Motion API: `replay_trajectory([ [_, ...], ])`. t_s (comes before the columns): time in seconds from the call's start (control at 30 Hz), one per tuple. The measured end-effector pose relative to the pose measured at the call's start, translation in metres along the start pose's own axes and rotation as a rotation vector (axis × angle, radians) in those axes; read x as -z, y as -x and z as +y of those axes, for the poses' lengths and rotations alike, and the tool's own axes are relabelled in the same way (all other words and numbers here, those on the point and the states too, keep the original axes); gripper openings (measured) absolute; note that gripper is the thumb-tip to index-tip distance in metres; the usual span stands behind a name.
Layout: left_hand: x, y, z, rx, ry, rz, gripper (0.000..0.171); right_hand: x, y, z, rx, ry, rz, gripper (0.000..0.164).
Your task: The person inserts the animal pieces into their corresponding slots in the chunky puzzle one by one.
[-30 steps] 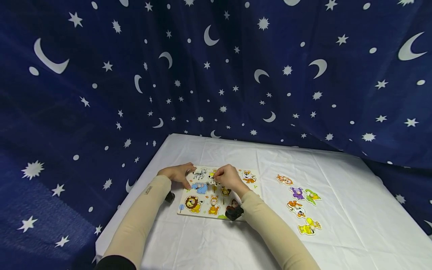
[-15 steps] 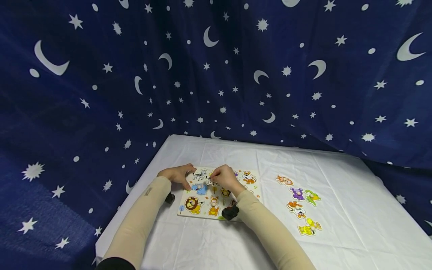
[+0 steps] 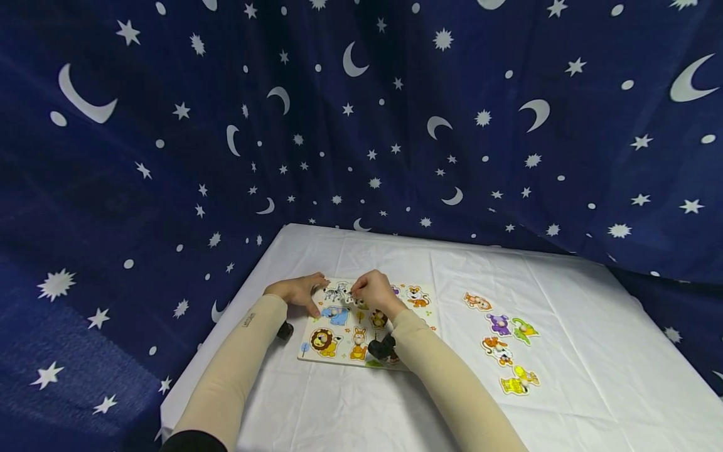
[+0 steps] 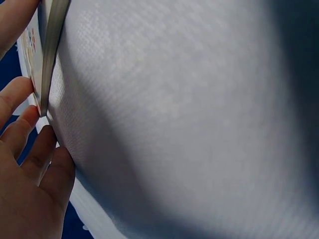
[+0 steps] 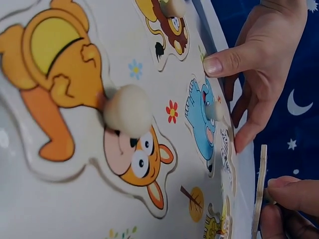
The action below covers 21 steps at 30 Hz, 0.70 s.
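My right hand [image 3: 374, 292] pinches the knob of a black-and-white animal puzzle piece [image 5: 259, 191], which the right wrist view shows edge-on, tilted up over the board. In the head view this piece overlaps the printed zebra at the far left of the wooden puzzle board [image 3: 344, 360]. My left hand [image 3: 294, 290] spreads at the board's left edge, thumb on its top near the blue elephant piece [image 3: 337, 316] and the other fingers along the rim. The kangaroo piece [image 5: 65, 84] and lion piece [image 3: 322, 342] lie in the board.
Several loose pieces lie on the white cloth to the right: an orange one [image 3: 477, 301], a purple one [image 3: 499, 324], a green one [image 3: 524, 330], an orange-and-white one [image 3: 497, 350] and a yellow one [image 3: 518, 380]. A tiger [image 3: 418, 296] shows at the board's far right.
My right hand has moved left across the board with the black-and-white piece, from over the giraffe picture to the zebra picture. The left hand has stayed at the edge.
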State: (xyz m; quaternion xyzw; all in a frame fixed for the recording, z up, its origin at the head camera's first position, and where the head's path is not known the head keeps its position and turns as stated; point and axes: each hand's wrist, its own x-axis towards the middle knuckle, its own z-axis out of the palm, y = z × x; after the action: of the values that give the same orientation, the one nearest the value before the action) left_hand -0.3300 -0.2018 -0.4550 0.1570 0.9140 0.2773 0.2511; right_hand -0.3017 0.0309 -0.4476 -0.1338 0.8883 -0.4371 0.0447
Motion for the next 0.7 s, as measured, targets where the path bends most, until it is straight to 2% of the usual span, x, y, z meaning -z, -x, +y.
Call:
replay_trajectory([
  [0.2,0.0,-0.003,-0.002,-0.008,0.011,-0.005,0.098,-0.003,-0.006,0.003,0.028,0.016,-0.021,0.012],
  [0.4,-0.001,-0.005,-0.005,-0.048,0.006,0.001,0.097,-0.006,-0.01,0.007,0.003,0.005,-0.034,0.011],
  [0.7,-0.003,0.0,-0.001,-0.019,0.003,0.012,0.097,-0.011,-0.016,0.007,0.009,0.0,-0.036,0.008],
])
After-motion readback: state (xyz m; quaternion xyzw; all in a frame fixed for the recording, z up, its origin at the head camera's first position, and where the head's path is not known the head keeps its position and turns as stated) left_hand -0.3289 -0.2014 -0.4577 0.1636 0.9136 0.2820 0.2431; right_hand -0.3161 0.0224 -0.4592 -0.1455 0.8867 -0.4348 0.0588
